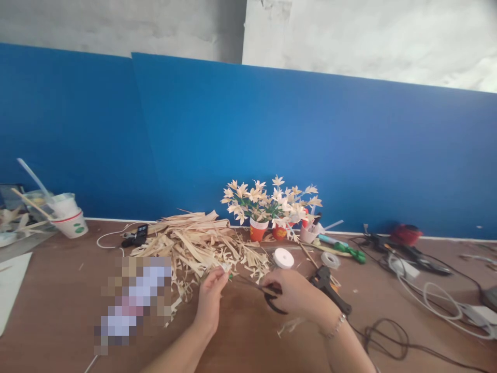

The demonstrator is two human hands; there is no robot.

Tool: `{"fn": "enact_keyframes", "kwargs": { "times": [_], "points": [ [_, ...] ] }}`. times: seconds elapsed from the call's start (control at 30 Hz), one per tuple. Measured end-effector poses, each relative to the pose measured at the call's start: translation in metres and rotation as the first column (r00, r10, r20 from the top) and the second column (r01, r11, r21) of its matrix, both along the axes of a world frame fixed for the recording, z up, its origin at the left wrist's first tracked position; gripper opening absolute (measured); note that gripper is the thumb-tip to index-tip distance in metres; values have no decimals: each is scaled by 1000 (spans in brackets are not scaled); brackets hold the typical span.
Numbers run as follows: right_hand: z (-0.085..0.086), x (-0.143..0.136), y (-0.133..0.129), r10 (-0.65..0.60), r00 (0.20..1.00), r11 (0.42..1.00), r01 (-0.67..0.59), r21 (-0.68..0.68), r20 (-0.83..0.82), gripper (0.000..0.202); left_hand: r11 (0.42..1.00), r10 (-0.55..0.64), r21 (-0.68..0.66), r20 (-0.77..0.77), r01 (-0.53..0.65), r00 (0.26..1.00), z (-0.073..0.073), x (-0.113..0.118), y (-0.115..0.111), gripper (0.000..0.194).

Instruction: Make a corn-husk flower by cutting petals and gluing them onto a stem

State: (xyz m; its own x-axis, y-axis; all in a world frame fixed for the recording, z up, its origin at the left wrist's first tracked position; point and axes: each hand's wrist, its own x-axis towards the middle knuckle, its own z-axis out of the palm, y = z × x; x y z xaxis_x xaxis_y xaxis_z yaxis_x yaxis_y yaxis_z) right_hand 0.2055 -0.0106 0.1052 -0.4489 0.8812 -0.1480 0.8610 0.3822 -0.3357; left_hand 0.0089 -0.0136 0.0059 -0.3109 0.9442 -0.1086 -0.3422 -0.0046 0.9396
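Note:
My right hand (289, 292) grips a pair of black-handled scissors (275, 305), their blades pointing left toward my other hand. My left hand (213, 287) is closed in a pinch on a small piece with a pale tip and a bit of green (230, 276); its exact kind is hard to make out. Behind my left hand lies a loose heap of dried husk strips (198, 235). Past the scissors sits a roll of white tape (283, 258). Small offcuts (291, 325) lie on the table below my right hand.
Paper cups (258, 231) with pale husk flowers (254, 194) stand by the blue partition (310, 134). A hot glue gun (330, 290) lies right of my right hand. Cables (392, 336) spread across the right side. Another cup (72, 225) stands far left. A pixelated patch hides something left.

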Motion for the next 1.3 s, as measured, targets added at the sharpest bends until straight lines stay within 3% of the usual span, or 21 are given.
{"fn": "enact_keyframes", "kwargs": {
  "times": [0.43, 0.67, 0.9, 1.03, 1.2, 1.3],
  "points": [
    [-1, -23, -9, 40, 999, 997, -41, 66, 20, 25, 979, -170, 109, -19, 171, 985, 7, 3, -3, 24],
    [-4, -24, -9, 16, 999, 999, -18, 40, 39, 19, 981, -160, 105, -39, 163, 986, 4, 3, -4, 25],
    [-9, -35, -16, -76, 987, 997, 75, 10, 144, 20, 994, 6, 111, -87, 4, 996, 3, 1, -2, 27],
    [-10, -56, -24, -120, 962, 990, 133, -36, 246, 32, 985, 35, 174, -170, -5, 985, 5, 1, -4, 28],
    [-14, -72, -23, -131, 939, 983, 166, -84, 318, 66, 963, -9, 252, -317, 94, 948, 2, 1, -7, 23],
    [-18, -73, -22, -104, 933, 992, 122, -33, 346, 65, 951, -37, 268, -393, 153, 919, -3, 0, -7, 19]
  ]
}}
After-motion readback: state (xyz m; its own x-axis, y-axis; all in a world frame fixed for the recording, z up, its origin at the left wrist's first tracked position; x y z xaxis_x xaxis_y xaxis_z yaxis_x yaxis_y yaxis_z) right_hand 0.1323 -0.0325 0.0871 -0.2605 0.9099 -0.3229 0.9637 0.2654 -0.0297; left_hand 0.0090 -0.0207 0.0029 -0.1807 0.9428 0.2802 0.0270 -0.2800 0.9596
